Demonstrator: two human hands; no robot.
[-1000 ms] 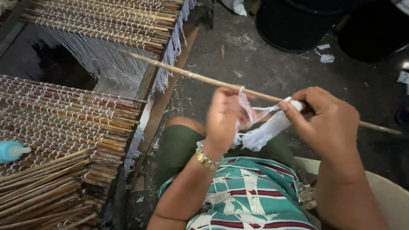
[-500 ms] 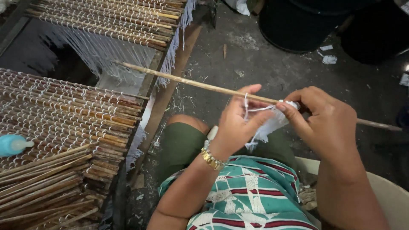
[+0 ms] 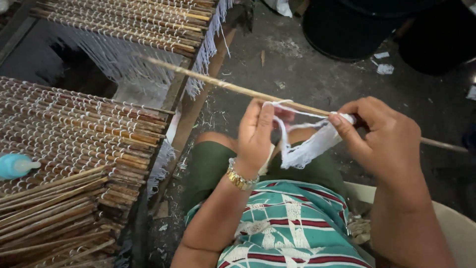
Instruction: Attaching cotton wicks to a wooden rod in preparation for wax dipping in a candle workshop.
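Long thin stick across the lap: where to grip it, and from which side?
Grip the stick on its bare shaft between the mat frame and the left hand, coming from above. It lies slanted and free there; further right, white thread and the right hand cover it.

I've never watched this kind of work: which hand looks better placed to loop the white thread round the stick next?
Probably the left hand: its fingers already carry a loop of white thread beside the stick. The right hand pinches the thread bundle against the stick, so it seems busy steadying.
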